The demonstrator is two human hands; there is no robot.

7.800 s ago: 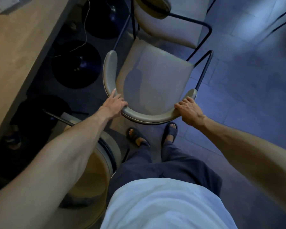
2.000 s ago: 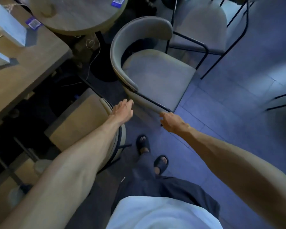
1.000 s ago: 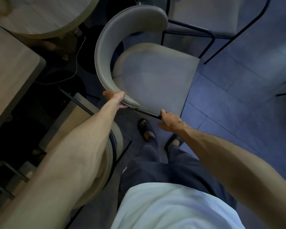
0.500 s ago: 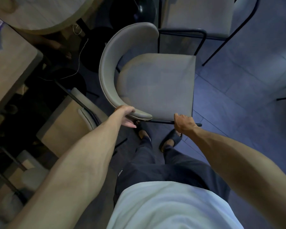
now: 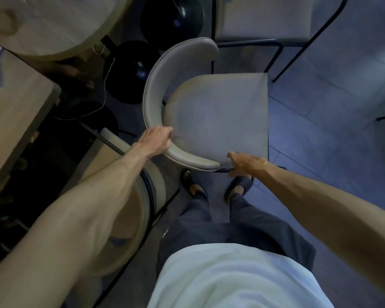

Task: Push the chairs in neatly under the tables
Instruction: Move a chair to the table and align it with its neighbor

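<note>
A beige chair with a curved padded backrest and black metal frame stands in front of my feet, its backrest toward the left. My left hand is wrapped over the lower part of the curved backrest. My right hand grips the black frame bar along the seat's near edge. The round wooden table is at the upper left, with its black pedestal base just left of the chair. The rectangular wooden table runs down the left side.
A second beige chair sits partly under the rectangular table, beneath my left forearm. Another chair with a black frame stands right behind the held one. A thin cable lies on the floor by the bases. Tiled floor stretches to the right.
My left hand has slid further up the curved backrest, and my right hand has shifted along the frame bar. The chair has turned slightly and sits squarer in front of me.
</note>
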